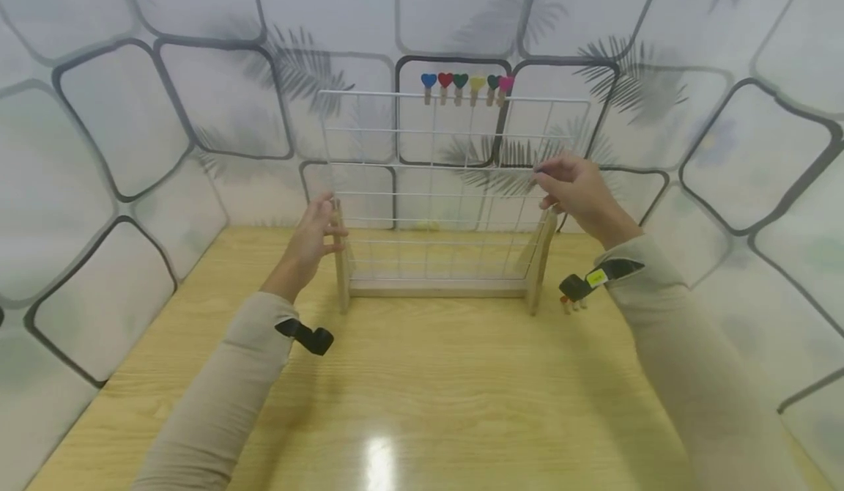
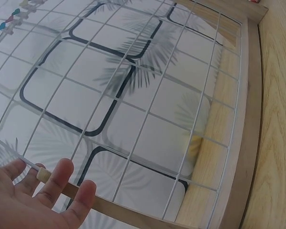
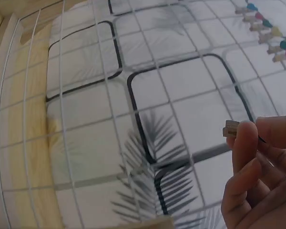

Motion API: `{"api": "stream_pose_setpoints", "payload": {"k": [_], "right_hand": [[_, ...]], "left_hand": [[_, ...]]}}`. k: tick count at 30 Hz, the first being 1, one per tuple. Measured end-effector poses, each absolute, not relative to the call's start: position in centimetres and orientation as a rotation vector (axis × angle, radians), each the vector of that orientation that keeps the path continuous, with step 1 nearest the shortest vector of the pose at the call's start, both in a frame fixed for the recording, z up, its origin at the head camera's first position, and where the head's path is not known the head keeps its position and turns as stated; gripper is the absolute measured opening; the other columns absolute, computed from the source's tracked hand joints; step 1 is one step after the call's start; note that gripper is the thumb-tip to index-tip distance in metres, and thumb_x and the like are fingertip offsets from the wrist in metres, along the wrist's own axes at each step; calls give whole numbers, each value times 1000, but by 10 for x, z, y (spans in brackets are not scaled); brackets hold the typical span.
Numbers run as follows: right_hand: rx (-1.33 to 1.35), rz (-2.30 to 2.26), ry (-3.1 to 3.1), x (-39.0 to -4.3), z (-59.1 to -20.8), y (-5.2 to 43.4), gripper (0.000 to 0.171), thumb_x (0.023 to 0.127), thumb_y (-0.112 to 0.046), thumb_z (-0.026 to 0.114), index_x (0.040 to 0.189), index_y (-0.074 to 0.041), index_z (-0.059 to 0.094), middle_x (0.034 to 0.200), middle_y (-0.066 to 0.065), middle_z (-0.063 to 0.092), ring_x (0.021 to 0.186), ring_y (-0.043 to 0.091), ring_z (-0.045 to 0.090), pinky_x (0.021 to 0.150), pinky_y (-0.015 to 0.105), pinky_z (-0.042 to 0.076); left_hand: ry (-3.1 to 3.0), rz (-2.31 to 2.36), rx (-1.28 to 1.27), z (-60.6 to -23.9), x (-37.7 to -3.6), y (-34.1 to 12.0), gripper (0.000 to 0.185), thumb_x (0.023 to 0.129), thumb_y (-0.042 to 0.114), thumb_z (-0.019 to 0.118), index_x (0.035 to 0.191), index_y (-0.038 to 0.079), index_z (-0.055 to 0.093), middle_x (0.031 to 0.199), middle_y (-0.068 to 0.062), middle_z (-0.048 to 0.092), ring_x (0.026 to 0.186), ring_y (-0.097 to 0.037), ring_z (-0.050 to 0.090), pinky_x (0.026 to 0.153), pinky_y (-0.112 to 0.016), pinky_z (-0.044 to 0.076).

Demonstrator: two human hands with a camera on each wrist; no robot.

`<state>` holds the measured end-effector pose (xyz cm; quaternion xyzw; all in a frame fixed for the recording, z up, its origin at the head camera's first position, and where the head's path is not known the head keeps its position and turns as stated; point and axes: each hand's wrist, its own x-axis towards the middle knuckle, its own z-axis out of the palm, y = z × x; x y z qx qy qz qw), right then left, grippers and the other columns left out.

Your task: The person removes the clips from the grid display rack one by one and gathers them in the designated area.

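A white wire grid rack (image 1: 428,195) stands upright on the table in a wooden frame. My left hand (image 1: 308,238) holds the rack's left edge, near the top of the wooden upright (image 1: 341,271); in the left wrist view, the fingers (image 2: 61,174) lie along the edge wire and post. At the rack's right side, my right hand (image 1: 575,190) pinches a small wooden clothespin (image 3: 230,129) between thumb and forefinger. Its jaw end points toward the grid, and the fingers hide the rest. Several heart-topped clothespins (image 1: 460,80) in blue, red, green, yellow and pink are clipped along the top wire.
A few more clothespins (image 1: 572,304), one with a red top, lie on the wood-grain table (image 1: 428,381) right of the rack's right upright (image 1: 542,264). A patterned cloth wall (image 1: 224,102) surrounds the table at the back and sides.
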<state>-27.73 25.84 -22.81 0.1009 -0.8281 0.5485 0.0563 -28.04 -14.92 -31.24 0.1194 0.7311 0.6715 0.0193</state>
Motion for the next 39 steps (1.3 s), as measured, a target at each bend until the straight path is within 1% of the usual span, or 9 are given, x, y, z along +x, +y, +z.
{"api": "stream_pose_setpoints", "payload": {"k": [3,8,17,20,25,27,30,33,39], "right_hand": [[295,1698,-2511,-275,-245,279,23,100,-18,57,116,-2,56,102,-3,64,68,10,61,58,22,51],[216,1655,-2520,-273,-273,313,28,100,-22,56,118,0,55,94,-11,65,70,8,61,59,23,51],[11,1540,-2692,-276,-341,367,49,101,-28,54,134,8,46,92,-15,63,75,5,62,62,25,53],[-45,1508,-2750,-272,-362,378,51,102,-28,52,136,9,43,98,-8,64,76,5,63,63,27,54],[-119,1451,-2843,-263,-389,393,51,103,-29,48,136,10,43,117,18,61,78,4,63,67,28,54],[-150,1415,-2880,-260,-396,398,51,103,-29,46,136,10,43,123,25,57,80,5,63,68,28,54],[-186,1382,-2918,-257,-405,405,51,104,-29,45,136,10,44,129,30,53,85,10,63,72,29,53],[-226,1384,-2938,-255,-412,409,51,103,-30,46,135,10,45,125,28,55,86,12,62,74,30,52],[-225,1416,-2924,-255,-420,416,52,103,-30,48,133,12,46,99,8,68,79,8,62,71,30,52]], "left_hand": [[2268,2085,371,-313,-281,-150,61,106,45,23,156,15,8,158,-11,15,124,-37,38,105,-54,35],[2267,2081,371,-311,-280,-149,61,106,44,22,156,14,7,159,-11,13,127,-42,35,106,-54,34],[2269,2083,368,-310,-280,-148,60,106,43,22,156,14,6,159,-11,13,123,-37,38,106,-54,34],[2269,2079,373,-310,-280,-148,61,106,43,22,156,13,6,159,-11,13,122,-36,38,106,-53,35],[2272,2070,368,-311,-281,-147,62,106,44,22,156,14,5,159,-11,12,125,-39,37,106,-54,34],[2278,2067,369,-310,-282,-147,62,106,45,23,157,14,5,159,-11,11,126,-40,36,106,-54,35],[2283,2057,367,-309,-282,-147,62,106,46,23,157,15,4,159,-10,11,127,-40,36,106,-54,35],[2284,2047,353,-309,-281,-147,62,106,45,23,157,15,4,160,-10,11,128,-41,36,106,-54,35],[2299,2043,353,-311,-280,-147,62,106,45,23,157,14,5,159,-9,12,126,-39,38,105,-53,37]]}}
